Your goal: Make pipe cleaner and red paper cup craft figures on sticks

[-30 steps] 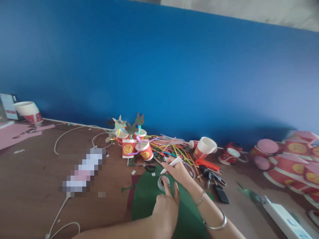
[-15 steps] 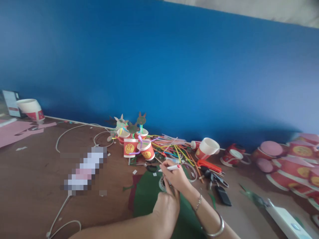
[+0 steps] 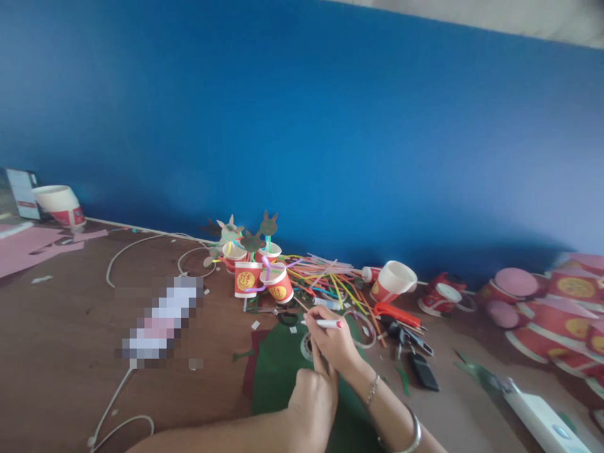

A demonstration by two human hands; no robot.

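Observation:
My right hand (image 3: pixel 333 336), wearing a bracelet and a bangle, is closed on a white marker (image 3: pixel 325 323) with a red end. My left hand (image 3: pixel 314 390) is closed just below it, touching the right; anything inside is hidden. Both hands are over a green paper sheet (image 3: pixel 278 371), beside a white tape roll (image 3: pixel 306 346). A thin stick (image 3: pixel 301 304) runs from near a tilted red cup (image 3: pixel 279 289) to my right fingertips. Behind stand red paper cups (image 3: pixel 246 281) with purple straws and animal-shaped paper heads (image 3: pixel 268 224).
Loose coloured straws (image 3: pixel 330 277) lie behind my hands. To the right are a white-and-red cup (image 3: pixel 394 280), an orange-handled tool (image 3: pixel 396 313), keys (image 3: pixel 401 333), a black object (image 3: pixel 423 371) and stacked red cups (image 3: pixel 542 327). A white cable (image 3: pixel 111 390) and pink paper (image 3: pixel 38 245) lie left.
The marker in my right hand has turned from slanting to nearly level. Both hands have shifted slightly, and more of the tape roll shows.

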